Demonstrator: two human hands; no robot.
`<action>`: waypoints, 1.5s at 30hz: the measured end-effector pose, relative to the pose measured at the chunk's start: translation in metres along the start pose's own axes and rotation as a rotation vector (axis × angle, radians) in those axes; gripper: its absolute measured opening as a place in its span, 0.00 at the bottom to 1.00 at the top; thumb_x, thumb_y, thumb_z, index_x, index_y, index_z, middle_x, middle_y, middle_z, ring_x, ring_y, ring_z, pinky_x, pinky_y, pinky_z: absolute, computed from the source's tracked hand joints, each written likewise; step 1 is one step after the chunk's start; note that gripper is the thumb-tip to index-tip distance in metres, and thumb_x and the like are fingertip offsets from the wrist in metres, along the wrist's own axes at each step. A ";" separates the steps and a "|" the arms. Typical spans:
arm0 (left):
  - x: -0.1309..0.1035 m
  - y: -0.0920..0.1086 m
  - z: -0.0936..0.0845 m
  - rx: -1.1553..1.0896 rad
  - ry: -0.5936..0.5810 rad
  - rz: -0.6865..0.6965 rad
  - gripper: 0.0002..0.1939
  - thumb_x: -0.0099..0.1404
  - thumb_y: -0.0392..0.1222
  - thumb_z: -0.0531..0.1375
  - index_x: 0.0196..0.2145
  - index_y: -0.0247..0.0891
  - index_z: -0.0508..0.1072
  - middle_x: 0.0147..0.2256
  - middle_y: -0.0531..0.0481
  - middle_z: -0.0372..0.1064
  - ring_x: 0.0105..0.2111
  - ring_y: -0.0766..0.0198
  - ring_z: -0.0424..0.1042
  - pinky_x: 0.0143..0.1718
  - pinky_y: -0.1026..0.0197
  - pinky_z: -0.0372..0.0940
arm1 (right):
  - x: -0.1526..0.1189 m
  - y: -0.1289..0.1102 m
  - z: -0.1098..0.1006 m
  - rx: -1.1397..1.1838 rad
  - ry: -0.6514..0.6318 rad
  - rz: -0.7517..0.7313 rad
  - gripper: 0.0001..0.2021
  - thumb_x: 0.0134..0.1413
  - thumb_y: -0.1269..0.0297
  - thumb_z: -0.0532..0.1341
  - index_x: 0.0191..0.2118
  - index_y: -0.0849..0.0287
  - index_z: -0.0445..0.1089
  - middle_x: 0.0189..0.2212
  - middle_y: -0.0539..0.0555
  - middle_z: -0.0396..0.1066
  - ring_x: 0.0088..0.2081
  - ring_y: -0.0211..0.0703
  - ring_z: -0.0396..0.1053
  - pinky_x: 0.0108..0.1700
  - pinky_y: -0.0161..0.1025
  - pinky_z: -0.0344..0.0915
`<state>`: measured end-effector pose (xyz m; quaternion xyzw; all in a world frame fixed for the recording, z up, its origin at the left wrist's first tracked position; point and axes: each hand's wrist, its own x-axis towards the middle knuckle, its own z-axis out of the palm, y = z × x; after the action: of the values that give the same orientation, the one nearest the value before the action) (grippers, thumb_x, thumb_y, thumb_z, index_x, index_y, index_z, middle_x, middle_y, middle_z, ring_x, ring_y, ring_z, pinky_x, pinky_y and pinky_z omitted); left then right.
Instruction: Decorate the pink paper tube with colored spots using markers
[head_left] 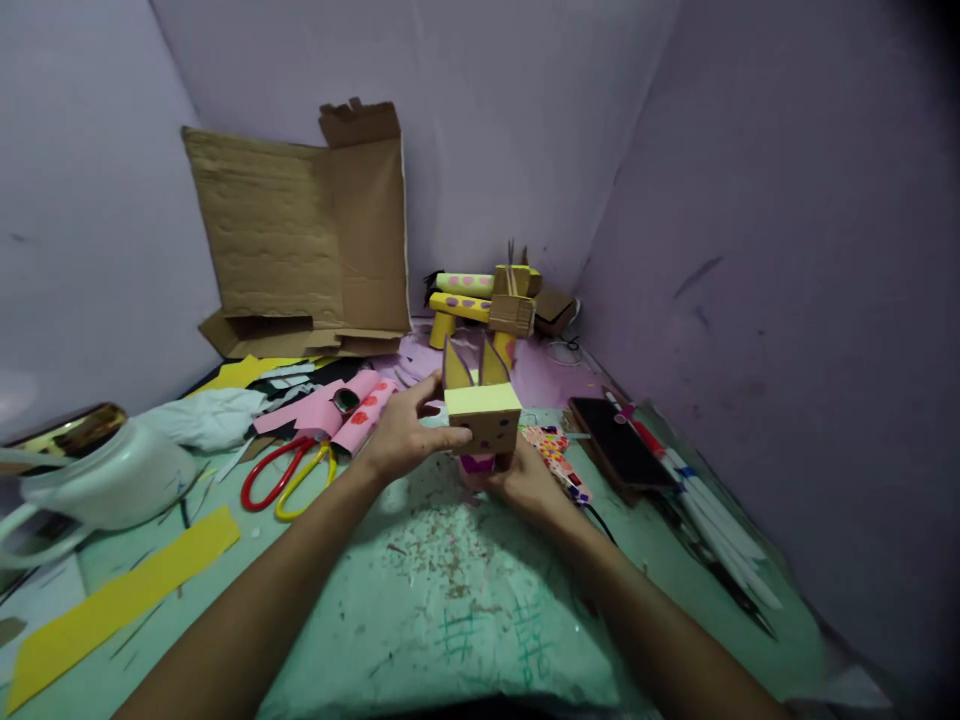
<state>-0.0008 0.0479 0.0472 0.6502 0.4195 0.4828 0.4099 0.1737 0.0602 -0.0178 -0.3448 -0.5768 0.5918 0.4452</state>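
Note:
A small cardboard animal figure (484, 430) is held upright just above the table, near the middle of the view. Its box-shaped head has a pale yellow top, two pointed ears and a face with dark spots. A pink and magenta part shows below the head. My left hand (409, 432) grips the head's left side, thumb across the front. My right hand (529, 485) is closed around the lower right part, its fingers partly hidden under the head. Red-and-yellow-handled scissors (289, 480) lie left of my left hand, near a pink paper roll (367, 415) with red spots.
Behind stand spotted yellow paper-tube animals (469, 300) and an unfolded cardboard box (300, 230) against the wall. A white teapot-like vessel (112, 480) and a yellow strip (127, 605) lie left. A phone (622, 440) and several pens (720, 520) line the right edge.

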 end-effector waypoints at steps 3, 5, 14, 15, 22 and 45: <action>-0.001 0.005 -0.001 -0.096 0.019 -0.001 0.31 0.50 0.42 0.68 0.52 0.36 0.69 0.49 0.42 0.71 0.48 0.49 0.69 0.49 0.52 0.63 | -0.002 -0.006 -0.003 0.030 -0.066 0.036 0.25 0.30 0.66 0.73 0.39 0.57 0.66 0.33 0.51 0.73 0.37 0.46 0.70 0.44 0.44 0.65; -0.002 0.009 -0.002 -0.186 0.044 -0.022 0.26 0.50 0.43 0.67 0.48 0.36 0.71 0.45 0.43 0.73 0.45 0.51 0.70 0.46 0.54 0.64 | -0.004 -0.012 -0.003 0.069 -0.135 0.069 0.24 0.31 0.60 0.74 0.38 0.58 0.68 0.31 0.52 0.74 0.35 0.47 0.71 0.41 0.44 0.66; 0.000 0.004 0.000 -0.330 0.131 -0.191 0.23 0.53 0.49 0.64 0.43 0.32 0.70 0.41 0.40 0.72 0.39 0.52 0.72 0.37 0.53 0.67 | -0.014 -0.019 0.005 0.286 -0.222 0.168 0.23 0.39 0.47 0.69 0.39 0.58 0.72 0.34 0.58 0.76 0.39 0.51 0.73 0.42 0.48 0.68; 0.001 0.004 0.000 -0.337 0.131 -0.200 0.23 0.52 0.49 0.64 0.43 0.33 0.70 0.41 0.40 0.72 0.39 0.52 0.72 0.36 0.53 0.68 | -0.014 -0.019 0.005 0.308 -0.224 0.181 0.23 0.39 0.47 0.69 0.39 0.58 0.72 0.34 0.58 0.76 0.39 0.51 0.73 0.42 0.48 0.68; 0.001 0.005 0.000 -0.337 0.116 -0.221 0.19 0.53 0.48 0.64 0.40 0.34 0.72 0.39 0.42 0.74 0.38 0.52 0.73 0.36 0.54 0.68 | -0.017 -0.019 0.008 0.389 -0.202 0.227 0.21 0.40 0.51 0.71 0.41 0.56 0.72 0.38 0.56 0.75 0.42 0.50 0.72 0.44 0.47 0.67; 0.002 0.001 0.000 -0.277 0.124 -0.308 0.20 0.51 0.48 0.66 0.41 0.35 0.75 0.40 0.41 0.75 0.41 0.50 0.73 0.39 0.52 0.67 | -0.017 -0.017 0.006 0.418 -0.193 0.243 0.20 0.40 0.52 0.71 0.37 0.58 0.72 0.34 0.54 0.75 0.39 0.44 0.71 0.45 0.42 0.64</action>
<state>0.0001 0.0499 0.0488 0.4850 0.4679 0.5065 0.5378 0.1766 0.0411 -0.0021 -0.2541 -0.4362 0.7773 0.3754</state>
